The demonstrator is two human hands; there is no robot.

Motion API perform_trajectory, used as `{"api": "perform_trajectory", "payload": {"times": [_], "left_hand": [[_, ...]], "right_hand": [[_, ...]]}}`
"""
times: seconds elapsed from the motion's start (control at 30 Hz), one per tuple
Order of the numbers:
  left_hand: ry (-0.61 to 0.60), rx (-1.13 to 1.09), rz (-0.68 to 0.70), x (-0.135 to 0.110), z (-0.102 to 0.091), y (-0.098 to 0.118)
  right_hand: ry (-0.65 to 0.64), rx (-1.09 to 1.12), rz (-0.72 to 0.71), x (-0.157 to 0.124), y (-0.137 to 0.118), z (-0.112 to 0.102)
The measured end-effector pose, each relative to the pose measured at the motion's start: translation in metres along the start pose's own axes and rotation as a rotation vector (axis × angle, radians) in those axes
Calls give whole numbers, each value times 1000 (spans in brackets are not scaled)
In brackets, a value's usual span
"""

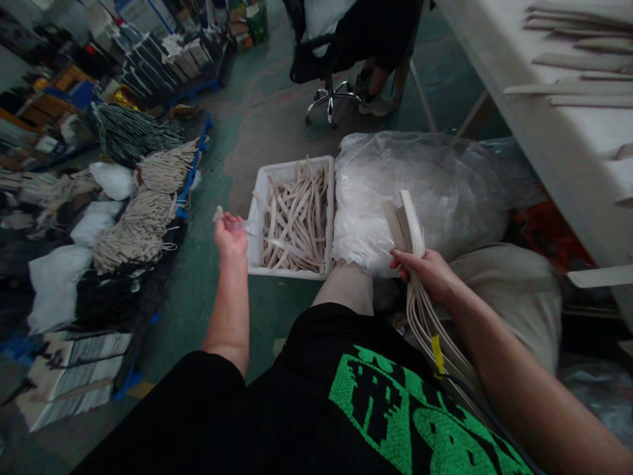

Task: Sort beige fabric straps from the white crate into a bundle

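My right hand [429,270] is closed around a bundle of beige flat strips [409,227] that stick up above the fingers and trail down past my wrist, with a yellow tie on them. My left hand [230,236] is held out over the floor beside the left wall of a white plastic bin [256,218]; its fingers pinch a small clear scrap of plastic wrap [218,214]. The bin holds several loose beige strips [297,221]. My knee rises just in front of the bin.
A big clear plastic bag [435,191] sits right of the bin. A white table [568,125] with strips runs along the right. Bundles of cord handles [148,218] and white sacks lie on the left. A seated person's legs and an office chair [331,79] are behind.
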State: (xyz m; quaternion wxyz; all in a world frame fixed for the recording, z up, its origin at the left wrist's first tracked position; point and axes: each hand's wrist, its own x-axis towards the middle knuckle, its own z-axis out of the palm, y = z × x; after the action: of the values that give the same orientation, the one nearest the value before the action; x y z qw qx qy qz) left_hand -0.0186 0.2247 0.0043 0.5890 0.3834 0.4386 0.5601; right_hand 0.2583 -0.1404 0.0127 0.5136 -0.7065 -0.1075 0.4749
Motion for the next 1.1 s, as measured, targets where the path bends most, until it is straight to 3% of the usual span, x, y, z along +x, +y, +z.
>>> {"api": "perform_trajectory", "payload": {"times": [0.03, 0.1, 0.17, 0.3, 0.4, 0.47, 0.53, 0.6, 0.77, 0.97, 1.1], "left_hand": [[-10, -6, 30, 3, 7, 10], [-107, 39, -15, -14, 26, 12], [-251, 129, -167, -56, 49, -6], [-523, 207, -480, -163, 88, -53], [-828, 299, -526, -219, 102, -66], [-1021, 393, -529, -239, 106, -67], [-1140, 479, -547, -249, 109, -68], [-1171, 524, -558, -253, 111, -70], [-1111, 509, -564, -258, 112, -75], [-1078, 349, -703, -267, 99, -72], [-1032, 316, -767, -265, 96, -76]], "right_hand": [[-9, 7, -8, 0, 0, 0], [-32, 22, -23, -1, -1, 0], [-62, 40, -31, -2, -1, 0], [-114, 57, -40, -3, -1, 4], [-112, 102, -63, -2, 0, 8], [-117, 139, -82, 0, 2, 9], [-132, 151, -104, 2, 4, 9], [-131, 134, -121, 4, 6, 9], [-97, 89, -115, 3, 6, 11], [-79, 91, -117, -1, 3, 11], [-176, 48, -89, -3, 1, 11]]}}
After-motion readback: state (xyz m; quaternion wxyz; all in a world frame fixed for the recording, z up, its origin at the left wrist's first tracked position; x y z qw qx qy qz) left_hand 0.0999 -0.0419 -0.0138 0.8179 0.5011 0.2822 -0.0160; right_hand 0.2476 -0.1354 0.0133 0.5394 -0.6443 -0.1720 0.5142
